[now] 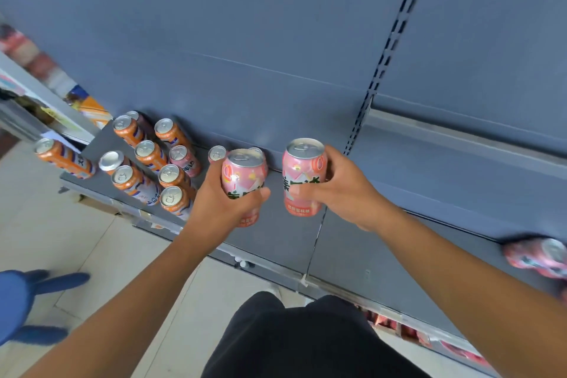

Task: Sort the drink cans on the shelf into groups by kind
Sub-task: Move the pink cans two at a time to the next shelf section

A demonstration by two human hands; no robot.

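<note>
My left hand [225, 204] grips a pink can [242, 176] over the grey shelf [352, 248]. My right hand [340, 190] grips a second pink can [302, 175] just to its right, upright. Several orange cans [147, 156] stand in a cluster at the shelf's left end. One pink can [184, 159] stands among them and another [216, 153] behind my left hand. A blurred pink can [538, 256] lies at the far right of the shelf.
An orange can [63, 158] sits tilted beyond the shelf's left edge. The grey back panel [245, 40] rises behind the cans. Bare shelf lies between my hands and the right-hand can. Tiled floor [76, 239] and a blue object [24, 301] are at the lower left.
</note>
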